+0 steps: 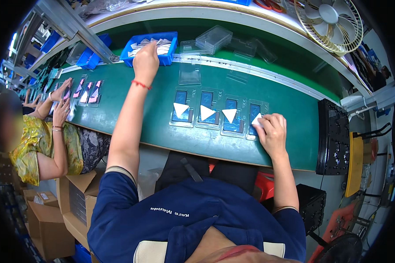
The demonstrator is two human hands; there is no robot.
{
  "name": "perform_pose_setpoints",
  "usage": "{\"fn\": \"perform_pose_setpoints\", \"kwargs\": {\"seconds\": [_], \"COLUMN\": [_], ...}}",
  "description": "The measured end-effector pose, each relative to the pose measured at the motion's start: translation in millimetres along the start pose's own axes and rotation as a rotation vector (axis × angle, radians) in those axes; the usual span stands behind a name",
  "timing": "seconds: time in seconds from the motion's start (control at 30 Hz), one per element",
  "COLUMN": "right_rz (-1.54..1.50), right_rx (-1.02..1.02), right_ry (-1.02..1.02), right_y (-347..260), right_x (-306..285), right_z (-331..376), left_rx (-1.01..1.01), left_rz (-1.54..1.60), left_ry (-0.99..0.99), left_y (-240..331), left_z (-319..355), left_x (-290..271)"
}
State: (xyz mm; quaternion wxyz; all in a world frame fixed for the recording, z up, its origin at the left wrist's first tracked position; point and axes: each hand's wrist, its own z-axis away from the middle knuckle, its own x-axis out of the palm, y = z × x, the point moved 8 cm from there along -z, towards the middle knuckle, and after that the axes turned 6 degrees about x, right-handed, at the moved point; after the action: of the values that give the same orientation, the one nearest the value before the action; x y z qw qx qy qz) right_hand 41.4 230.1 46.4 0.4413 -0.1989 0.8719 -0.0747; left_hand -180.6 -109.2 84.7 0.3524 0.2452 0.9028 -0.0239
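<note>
Bin [164, 59], blue and open-topped, sits directly under our left hand [146, 61] at the far edge of the green worktop [162, 118]. Contents: a loose heap of thin white pieces [162, 47], lying at mixed angles. Fingers of this hand are bunched over the heap; we cannot tell whether they grip a piece.

Our right hand [273, 130] is at the end tray [251, 137], clear plastic, just to its left. Thumb and fingers are pinched on a white piece [256, 119], which covers part of the blue panel [253, 108] in that tray.

Left of our right hand we count three more clear trays in a row, each holding a blue panel with a white triangle on top: nearest triangle [229, 115], middle triangle [207, 113], farthest triangle [180, 109].

Beyond the row, between our two hands, we note a clear plastic box [214, 39], tilted. A smaller blue bin [87, 60] stands left of our left hand. Farther left, near a co-worker [46, 149], clear trays hold dark panels with pink pieces [94, 94]. Well to the right of our right hand: black crates [331, 136], stacked.
</note>
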Motion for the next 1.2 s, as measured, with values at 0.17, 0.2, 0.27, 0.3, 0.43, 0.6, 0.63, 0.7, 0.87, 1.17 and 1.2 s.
{"fn": "perform_pose_setpoints", "kwargs": {"seconds": [0.17,0.2,0.27,0.3,0.43,0.6,0.63,0.7,0.87,1.17,1.2], "right_rz": [-0.054,0.008,0.041,0.079,0.008,-0.092,-0.114,-0.236,-0.383,0.556,0.697], "right_rx": [-0.013,-0.046,-0.067,-0.086,-0.114,-0.17,-0.17,-0.17,-0.119,0.377,0.537], "right_ry": [-0.337,-0.503,-0.555,-0.609,-0.562,-0.485,-0.464,-0.422,-0.216,0.046,0.033], "right_y": [-7.5,-6.0,-19.4,-28.8,-78.0,-167.0,-185.7,-216.7,-194.2,108.7,139.8], "right_x": [17.4,33.2,47.8,56.5,88.3,160.9,176.0,198.3,168.6,-78.0,-108.8], "right_z": [2.6,8.8,6.6,6.3,-2.5,-26.2,-32.7,-46.1,-67.0,11.4,33.3], "left_rx": [0.057,0.15,0.048,-0.014,-0.117,-0.098,-0.091,-0.108,-0.103,0.331,0.334], "left_rz": [0.013,0.098,0.059,0.101,0.005,-0.085,-0.105,-0.083,-0.112,0.226,0.192], "left_ry": [-0.057,-0.058,-0.256,-0.402,-0.461,-0.382,-0.374,-0.374,-0.264,-0.428,-0.437], "left_y": [54.3,89.0,126.9,131.9,99.2,-14.7,-38.8,-89.5,-120.7,105.9,116.5], "left_z": [31.6,44.3,93.6,116.4,144.5,148.3,148.3,150.3,133.6,86.8,83.9], "left_x": [-8.4,-24.2,-28.7,-25.7,-26.3,-43.8,-49.8,-57.3,-76.5,-12.4,0.7]}}
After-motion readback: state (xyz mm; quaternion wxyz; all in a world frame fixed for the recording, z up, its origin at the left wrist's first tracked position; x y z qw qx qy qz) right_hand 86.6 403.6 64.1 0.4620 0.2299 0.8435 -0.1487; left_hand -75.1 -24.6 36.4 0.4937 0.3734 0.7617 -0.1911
